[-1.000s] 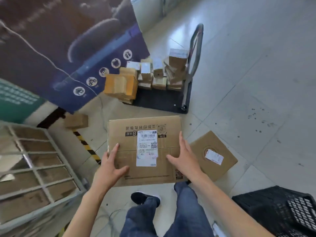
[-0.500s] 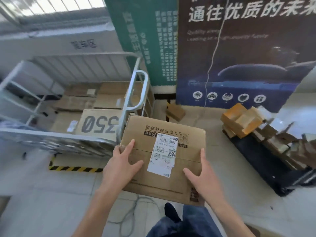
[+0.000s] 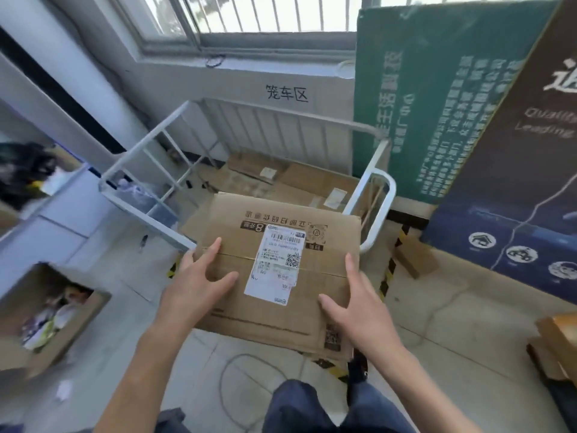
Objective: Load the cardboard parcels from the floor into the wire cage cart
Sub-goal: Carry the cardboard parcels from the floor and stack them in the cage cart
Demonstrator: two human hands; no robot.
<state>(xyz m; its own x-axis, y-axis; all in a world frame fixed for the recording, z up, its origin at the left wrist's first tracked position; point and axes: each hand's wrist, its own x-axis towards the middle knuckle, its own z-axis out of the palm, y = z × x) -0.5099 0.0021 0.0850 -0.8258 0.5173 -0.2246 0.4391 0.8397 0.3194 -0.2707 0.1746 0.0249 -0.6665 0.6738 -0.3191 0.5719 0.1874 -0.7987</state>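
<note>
I carry a flat cardboard parcel (image 3: 265, 317) with a white shipping label on top, level in front of me. My left hand (image 3: 196, 285) grips its left edge and my right hand (image 3: 356, 307) grips its right edge, thumbs on top. The parcel's far end reaches over the front of the white wire cage cart (image 3: 271, 112), which stands against the wall under a window. Several flat cardboard parcels (image 3: 312, 179) lie on the cart's floor.
A small cardboard box (image 3: 415, 257) lies on the floor right of the cart, by black-and-yellow floor tape (image 3: 390, 270). An open carton of mixed items (image 3: 46, 310) stands at the left. More boxes (image 3: 559, 345) show at the right edge. A loose cable (image 3: 237, 370) lies by my feet.
I have turned left from the platform trolley towards the cage cart, carrying the parcel. The cart has come from the left side to straight ahead, and the parcel now overlaps its front.
</note>
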